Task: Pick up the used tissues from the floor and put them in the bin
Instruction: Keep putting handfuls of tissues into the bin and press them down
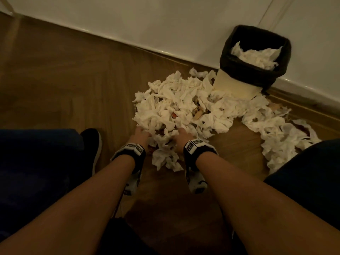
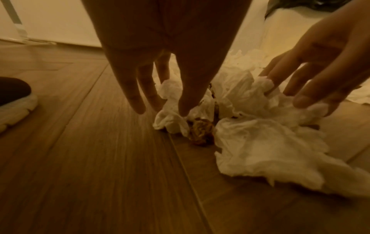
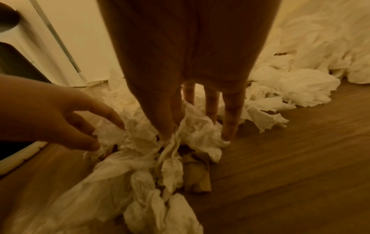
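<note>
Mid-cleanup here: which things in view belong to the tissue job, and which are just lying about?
Job:
- tissue pile on floor
- bin, already holding tissues
- left hand, right hand, both reaching into the near edge

Lying about:
- brownish scraps among the tissues
- shoe

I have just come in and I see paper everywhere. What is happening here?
A person is clearing used tissues off the floor. The left hand and the right hand reach into the near edge of the pile, fingers spread on the tissues; nothing is lifted yet. The bin by the wall already holds some tissues, but most lie on the floor.
</note>
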The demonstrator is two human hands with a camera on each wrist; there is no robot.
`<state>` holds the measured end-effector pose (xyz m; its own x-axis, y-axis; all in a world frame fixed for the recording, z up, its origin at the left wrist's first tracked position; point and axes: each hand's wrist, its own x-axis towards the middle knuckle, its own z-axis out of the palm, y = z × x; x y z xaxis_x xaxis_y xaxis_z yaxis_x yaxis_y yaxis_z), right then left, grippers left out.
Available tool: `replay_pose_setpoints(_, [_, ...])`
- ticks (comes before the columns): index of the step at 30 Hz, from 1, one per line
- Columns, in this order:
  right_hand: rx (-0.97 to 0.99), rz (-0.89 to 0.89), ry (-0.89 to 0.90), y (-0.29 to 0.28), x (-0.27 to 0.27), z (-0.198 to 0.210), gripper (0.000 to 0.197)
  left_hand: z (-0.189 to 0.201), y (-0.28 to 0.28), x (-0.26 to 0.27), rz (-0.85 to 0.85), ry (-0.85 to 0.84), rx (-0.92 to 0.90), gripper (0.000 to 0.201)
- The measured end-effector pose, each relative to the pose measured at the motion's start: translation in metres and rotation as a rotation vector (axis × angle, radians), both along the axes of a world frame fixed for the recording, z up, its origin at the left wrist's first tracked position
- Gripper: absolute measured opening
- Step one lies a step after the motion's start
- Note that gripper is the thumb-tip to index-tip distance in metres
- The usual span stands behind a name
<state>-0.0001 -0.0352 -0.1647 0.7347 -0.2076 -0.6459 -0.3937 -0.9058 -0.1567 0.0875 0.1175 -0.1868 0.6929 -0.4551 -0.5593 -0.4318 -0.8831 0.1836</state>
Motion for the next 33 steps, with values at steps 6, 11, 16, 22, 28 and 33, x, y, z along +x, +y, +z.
replay_pose_setpoints(6, [0.062,-0.195,-0.228,-0.007,0.004,0.008,0.035,-0.008,0.007,0.002,-0.034,-0.029,0.042,0.037])
replay_pose_setpoints(11, [0.115,-0.401,-0.365,-0.016,0.005,0.014,0.02,-0.009,0.01,0.003,-0.035,-0.034,0.054,0.026])
replay_pose_setpoints(16, [0.281,-0.524,-0.43,-0.017,0.002,0.01,0.043,-0.005,0.008,0.006,0.053,-0.006,-0.05,0.036])
replay_pose_setpoints(22, [0.295,-0.552,-0.338,-0.023,0.005,0.015,0.026,0.009,0.016,0.013,0.425,0.09,-0.316,0.03])
replay_pose_setpoints(28, [0.832,-1.081,-0.429,-0.029,-0.006,0.033,0.028,0.025,0.009,0.017,0.764,0.338,-0.63,0.029])
replay_pose_setpoints(33, [0.891,-1.171,-0.525,-0.035,-0.012,0.068,0.029,0.06,-0.007,0.01,0.563,0.165,-0.543,0.036])
